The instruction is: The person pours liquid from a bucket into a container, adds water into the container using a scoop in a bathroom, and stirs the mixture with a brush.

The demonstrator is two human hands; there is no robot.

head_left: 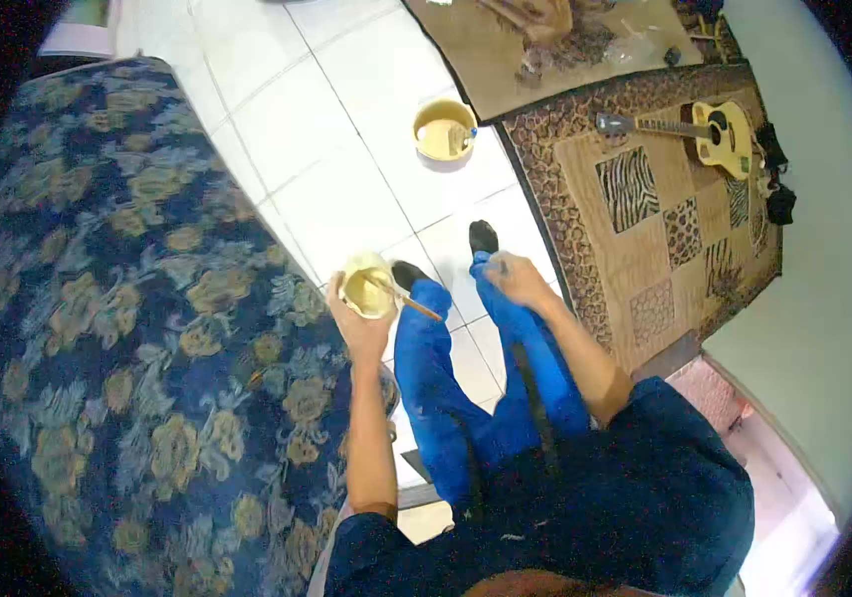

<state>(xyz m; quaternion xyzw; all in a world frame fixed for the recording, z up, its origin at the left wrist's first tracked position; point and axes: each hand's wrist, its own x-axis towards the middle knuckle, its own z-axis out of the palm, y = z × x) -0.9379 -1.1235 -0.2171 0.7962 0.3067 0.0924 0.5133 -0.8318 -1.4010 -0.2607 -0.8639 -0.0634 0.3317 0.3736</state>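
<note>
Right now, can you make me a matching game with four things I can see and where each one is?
Things:
1. guitar
2. cup
3. basin
4. stick

Places:
A. poking out of the cup
B. on the white tiles
C. on the patterned rug
D. in the left hand

Pairs: 1-C, 2-D, 3-B, 4-A

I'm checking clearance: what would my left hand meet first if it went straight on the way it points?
Past the container that the left hand holds, the way looks free over white tiles, though depth is unclear.
</note>
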